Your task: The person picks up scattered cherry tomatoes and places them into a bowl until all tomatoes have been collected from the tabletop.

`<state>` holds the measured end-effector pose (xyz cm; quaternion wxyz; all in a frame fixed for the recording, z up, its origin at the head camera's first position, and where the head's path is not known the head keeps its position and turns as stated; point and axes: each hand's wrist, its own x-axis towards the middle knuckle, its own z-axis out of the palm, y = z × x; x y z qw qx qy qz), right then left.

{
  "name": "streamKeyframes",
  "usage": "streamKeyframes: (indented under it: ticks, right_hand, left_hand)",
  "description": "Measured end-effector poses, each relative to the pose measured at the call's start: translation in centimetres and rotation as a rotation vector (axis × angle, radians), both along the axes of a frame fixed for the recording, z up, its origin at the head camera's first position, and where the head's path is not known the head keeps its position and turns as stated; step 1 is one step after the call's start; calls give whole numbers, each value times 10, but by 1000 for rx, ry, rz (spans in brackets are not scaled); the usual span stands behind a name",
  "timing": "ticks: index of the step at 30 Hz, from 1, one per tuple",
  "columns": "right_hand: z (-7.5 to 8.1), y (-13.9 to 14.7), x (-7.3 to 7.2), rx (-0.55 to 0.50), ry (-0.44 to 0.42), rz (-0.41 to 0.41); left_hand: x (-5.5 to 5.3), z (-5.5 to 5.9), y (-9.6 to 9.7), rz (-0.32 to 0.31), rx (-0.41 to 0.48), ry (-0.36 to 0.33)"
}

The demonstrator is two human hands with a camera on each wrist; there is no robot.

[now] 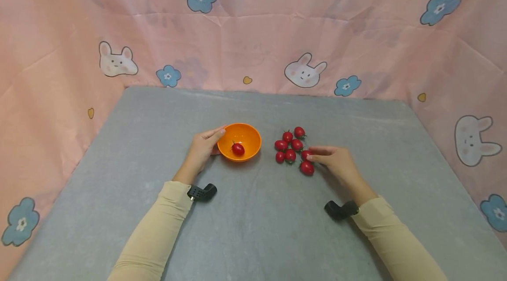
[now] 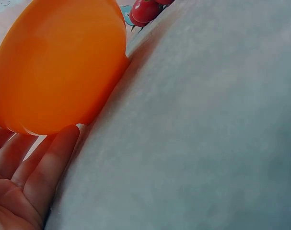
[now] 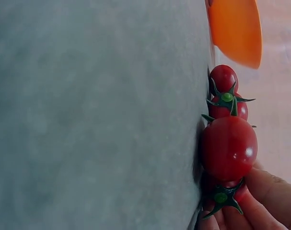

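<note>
An orange bowl (image 1: 251, 139) stands on the grey table, with one red cherry tomato (image 1: 238, 149) inside. My left hand (image 1: 199, 149) grips the bowl's left side, thumb at the rim and fingers against the outer wall, as the left wrist view also shows. Right of the bowl lies a loose cluster of cherry tomatoes (image 1: 290, 155), several with green stem tops. At the cluster's right side my right hand (image 1: 336, 163) pinches one cherry tomato (image 1: 305, 155) between thumb and fingers. Another tomato (image 3: 229, 148) sits just in front of it and partly hides it in the right wrist view.
The grey table (image 1: 253, 228) reaches back to a pink curtain (image 1: 253, 30) printed with rabbits and blue flowers, which also hangs along both sides. A black wrist camera (image 1: 203, 192) is on the left wrist, another black camera (image 1: 340, 210) on the right.
</note>
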<state>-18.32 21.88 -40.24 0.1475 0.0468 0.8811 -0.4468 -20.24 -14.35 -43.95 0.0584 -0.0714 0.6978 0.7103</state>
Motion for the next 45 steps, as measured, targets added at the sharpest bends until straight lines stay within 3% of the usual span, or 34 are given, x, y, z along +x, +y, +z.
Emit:
streamKeyframes:
  ticks: [15, 31, 45]
  right_hand:
    - [-1, -1, -2, -26, 10, -10]
    - [22, -12, -9, -36, 21, -6]
    - [28, -35, -15, -91, -32, -14]
  left_hand:
    - [2, 4, -1, -15, -24, -6]
    - [2, 2, -1, -10, -36, -9]
    - [1, 2, 0, -8, -23, -13]
